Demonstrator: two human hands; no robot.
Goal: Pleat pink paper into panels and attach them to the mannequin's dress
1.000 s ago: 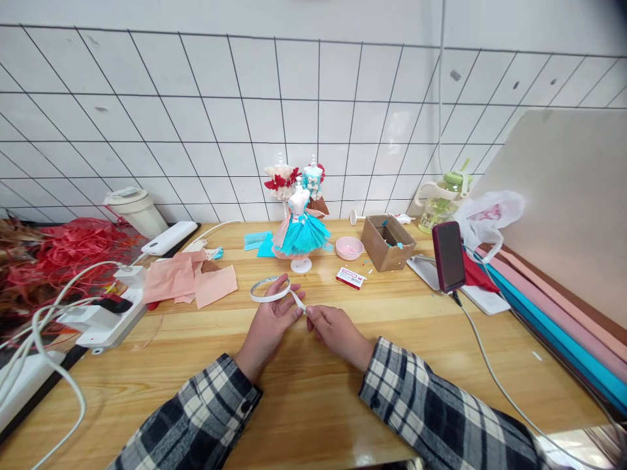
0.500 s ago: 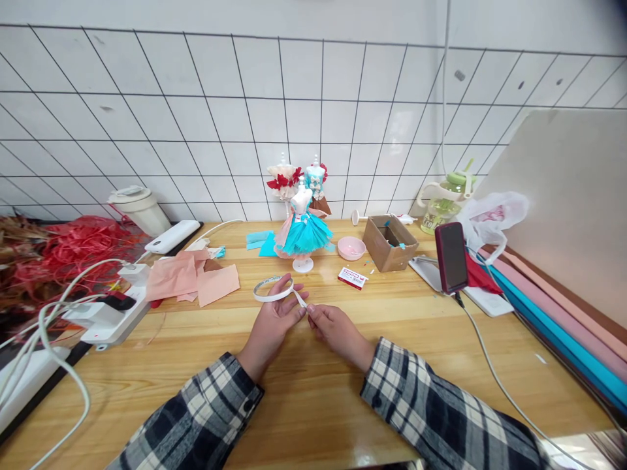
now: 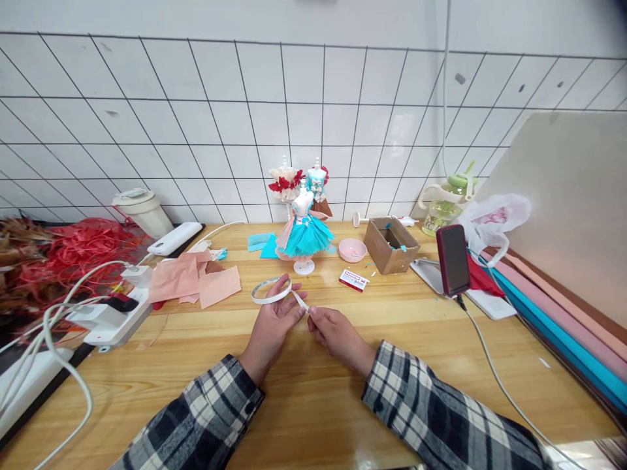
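Near the front middle of the wooden table (image 3: pixel 441 326), item: thin white tape roll (image 3: pixel 271 291), a flat ring with its free tail drawn out.

Position: ring raised just above the tabletop, at the tips of the left hand (image 3: pixel 272 321); seen from that hand's palm it lies toward 12 o'clock.

Long axis: the loose tail runs from the ring toward 4 o'clock, ending at the right hand (image 3: pixel 337 333).

Left hand: fingers curled loosely about the ring's near edge, holding it; thumb side touches the tail where it leaves the ring.

Right hand: fingertips pinched narrow on the tail's end. Whether anything else sits inside the pinch cannot be told.

Nearness: left hand is on the ring itself; right hand is nearer only to the free end. The two hands sit just beside each other, knuckles almost touching.

Surroundings: paper-dress mannequin (image 3: pixel 304 230) in teal at 12 o'clock beyond the ring; small red-and-white box (image 3: pixel 353 280) at 2 o'clock; pink paper sheets (image 3: pixel 196 279) at 10 o'clock; cardboard box (image 3: pixel 391 243) and propped phone (image 3: pixel 453 259) farther toward 2 o'clock.
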